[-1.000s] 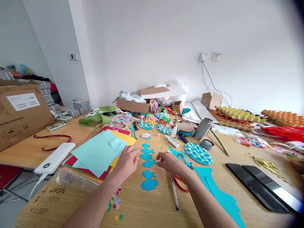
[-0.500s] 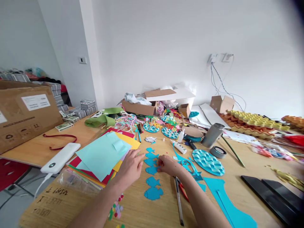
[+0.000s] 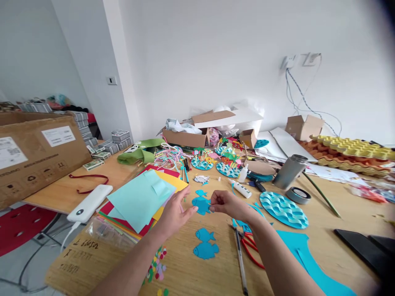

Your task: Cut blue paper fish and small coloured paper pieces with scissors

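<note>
Between the thumb and fingers of my right hand (image 3: 226, 204) is a blue paper fish (image 3: 201, 204), held by its tail end just above the table. Whether other fish lie stacked under it, I cannot tell. My left hand (image 3: 175, 211) is open on the left of that fish, its thumb close to the fish's head. A smaller blue fish cutout (image 3: 201, 193) shows just beyond the held one. Nearer to me, two more blue fish lie on the wood, a smaller one (image 3: 205, 234) above a larger one (image 3: 205, 250), each with a drawn outline.
Coloured paper sheets (image 3: 138, 201) and a white power bank (image 3: 90, 202) are at left. Red-handled scissors (image 3: 251, 248), a pen (image 3: 241, 263) and blue paper scraps lie by my right forearm. Further right are a wavy blue disc (image 3: 284, 209), a tape roll (image 3: 298, 195) and a metal bottle (image 3: 290, 171).
Middle fish of the column have left their spots, and one is now held up in my right hand. My left hand has opened wider. The view has shifted slightly left.
</note>
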### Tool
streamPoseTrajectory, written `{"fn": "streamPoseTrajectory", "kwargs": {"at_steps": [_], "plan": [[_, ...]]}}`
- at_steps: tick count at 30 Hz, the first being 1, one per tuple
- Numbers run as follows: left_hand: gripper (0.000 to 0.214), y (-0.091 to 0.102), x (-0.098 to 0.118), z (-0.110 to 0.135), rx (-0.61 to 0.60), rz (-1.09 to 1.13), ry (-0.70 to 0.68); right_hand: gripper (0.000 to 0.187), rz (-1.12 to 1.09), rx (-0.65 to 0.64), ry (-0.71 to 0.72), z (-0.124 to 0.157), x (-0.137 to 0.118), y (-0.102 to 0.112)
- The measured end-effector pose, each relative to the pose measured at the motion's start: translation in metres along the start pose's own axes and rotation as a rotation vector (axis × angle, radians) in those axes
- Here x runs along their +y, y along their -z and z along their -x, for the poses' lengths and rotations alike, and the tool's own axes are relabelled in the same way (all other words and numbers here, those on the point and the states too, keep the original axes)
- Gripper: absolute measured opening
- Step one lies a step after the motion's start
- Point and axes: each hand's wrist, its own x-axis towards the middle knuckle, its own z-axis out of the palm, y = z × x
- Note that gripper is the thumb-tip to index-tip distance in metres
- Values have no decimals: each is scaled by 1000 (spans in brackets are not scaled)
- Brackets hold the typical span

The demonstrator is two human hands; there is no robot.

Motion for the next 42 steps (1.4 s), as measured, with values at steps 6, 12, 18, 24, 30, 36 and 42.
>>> {"fn": "streamPoseTrajectory", "kwargs": {"at_steps": [6, 12, 18, 24, 30, 36, 42], "plan": [[63, 0, 1, -2, -10, 387, 167, 31, -151, -3, 74, 10, -24, -1], [56, 3, 6, -3, 36, 422, 171, 22, -96, 27, 88, 12, -29, -11], [56, 1, 5, -2, 31, 441, 180, 21, -45, 21, 105, 5, -28, -23], [65, -2, 11, 0, -24, 520, 193, 25, -44, 43, 75, 3, -32, -24], [66, -4, 15, 0, -30, 543, 226, 24, -52, 45, 81, 4, -31, -25], [62, -4, 10, -1, 9, 537, 217, 26, -64, 81, 83, 3, -29, -23], [55, -2, 15, 1, 10, 485, 222, 27, -65, 76, 64, 6, -34, -22]]}}
